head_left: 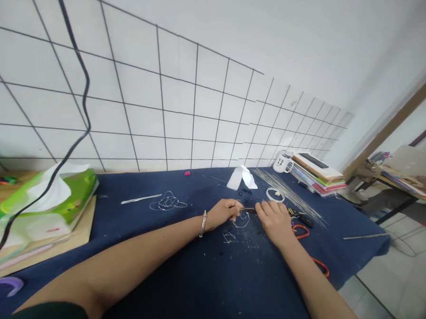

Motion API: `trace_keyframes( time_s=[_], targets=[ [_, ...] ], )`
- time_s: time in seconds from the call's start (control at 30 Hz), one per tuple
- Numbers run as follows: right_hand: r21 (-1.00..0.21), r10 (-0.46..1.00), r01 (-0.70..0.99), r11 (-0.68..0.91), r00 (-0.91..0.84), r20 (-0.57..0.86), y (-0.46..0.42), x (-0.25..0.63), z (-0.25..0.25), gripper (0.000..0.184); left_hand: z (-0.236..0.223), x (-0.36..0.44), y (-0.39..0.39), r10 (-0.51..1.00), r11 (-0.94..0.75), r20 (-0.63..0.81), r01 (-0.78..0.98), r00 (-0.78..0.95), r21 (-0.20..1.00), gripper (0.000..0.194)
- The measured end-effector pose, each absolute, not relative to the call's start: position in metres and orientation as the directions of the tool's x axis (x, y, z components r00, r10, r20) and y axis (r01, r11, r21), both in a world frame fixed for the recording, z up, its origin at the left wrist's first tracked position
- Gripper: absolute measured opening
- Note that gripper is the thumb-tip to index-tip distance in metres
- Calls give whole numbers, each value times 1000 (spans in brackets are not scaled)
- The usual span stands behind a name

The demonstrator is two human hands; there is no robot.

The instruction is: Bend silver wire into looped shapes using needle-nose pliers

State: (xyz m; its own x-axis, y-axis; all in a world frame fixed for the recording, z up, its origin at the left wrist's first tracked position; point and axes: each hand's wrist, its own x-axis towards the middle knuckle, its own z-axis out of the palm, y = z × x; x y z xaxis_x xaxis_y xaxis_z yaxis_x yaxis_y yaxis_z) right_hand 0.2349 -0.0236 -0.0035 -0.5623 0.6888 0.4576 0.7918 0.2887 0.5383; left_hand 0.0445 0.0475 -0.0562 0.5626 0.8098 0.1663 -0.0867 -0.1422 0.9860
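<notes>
My left hand (227,214) pinches a thin silvery wire (244,225), which curves in a loop below the fingers. In my right hand (273,220) is a pair of pliers (248,210); the fingers wrap round the handles and hide most of them. The jaws point left and meet the wire at my left fingertips, though the exact grip there is too small to tell. Just below my hands lies a small bent wire piece (229,236) on the dark blue cloth (206,283). Farther left rests a tangled wire coil (168,202).
Long straight wires (293,194) lie beyond my right hand, near a white ring-shaped roll (275,195). Orange-handled scissors (301,231) are right of it. A white mug (283,162) and stacked books (317,172) stand at the back. A green tissue pack (68,199) is left; a black cable (85,76) hangs before it.
</notes>
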Motion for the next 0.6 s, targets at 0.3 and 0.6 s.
trace_keyframes(
  time_s=[0.3, 0.6],
  targets=[
    [530, 723, 807, 260, -527, 447, -16, 231, -7, 22, -70, 47, 56, 821, -48, 140, -177, 553, 983, 17],
    [465, 767, 857, 223, -449, 459, -8, 231, -13, 21, -72, 50, 54, 852, -14, 121, -209, 510, 978, 21]
  ],
)
